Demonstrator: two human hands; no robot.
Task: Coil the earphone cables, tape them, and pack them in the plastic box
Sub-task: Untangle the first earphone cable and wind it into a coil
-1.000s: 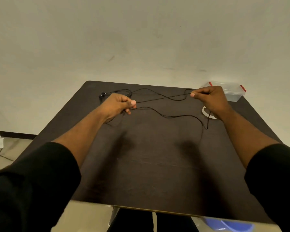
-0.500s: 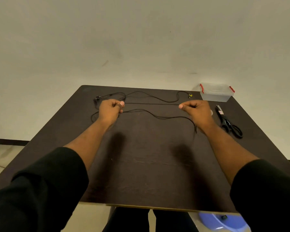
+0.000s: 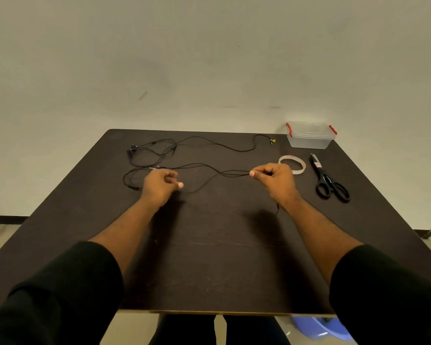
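Two black earphone cables lie on the dark table (image 3: 209,257). The nearer cable (image 3: 204,170) runs between my hands. My right hand (image 3: 274,179) pinches a doubled loop of it between thumb and fingers. My left hand (image 3: 161,184) is curled around its other part, where the cable sags toward the table. The farther cable (image 3: 209,143) lies loose along the back, its yellow-tipped plug (image 3: 273,141) near the clear plastic box (image 3: 310,135). The box has red clips and its lid is on.
A roll of tape (image 3: 292,164) lies flat just behind my right hand. Black scissors (image 3: 329,180) lie to the right of it. A blue object (image 3: 319,327) shows below the table's front edge.
Both hands have drawn back toward me and slightly lower with the nearer cable. The view has tilted, so tape and scissors now show.
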